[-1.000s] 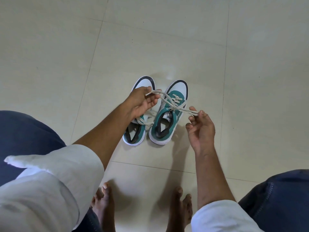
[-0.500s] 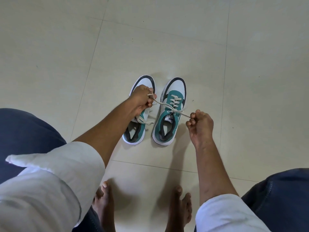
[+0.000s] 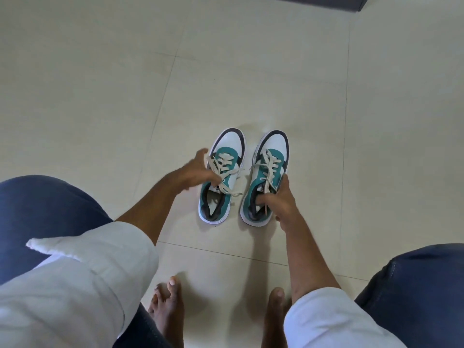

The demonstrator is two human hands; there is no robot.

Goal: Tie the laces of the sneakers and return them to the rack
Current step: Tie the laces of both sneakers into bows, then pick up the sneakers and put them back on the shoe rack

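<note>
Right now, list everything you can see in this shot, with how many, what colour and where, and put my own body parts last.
sneakers: two, teal, white and black, side by side on the floor, left sneaker, right sneaker
laces: cream, on both sneakers
floor: cream tiles, grey joints
dark object: one, top edge, cut off
left hand: on left sneaker
right hand: gripping right sneaker's collar
bare feet: two, bottom centre, left foot, right foot

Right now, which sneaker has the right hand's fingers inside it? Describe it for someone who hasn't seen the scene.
On the pale tiled floor two teal-and-white sneakers stand side by side, toes pointing away. It is the right sneaker. Only this one has the right hand gripping its collar; the left hand is at the left sneaker.
</note>
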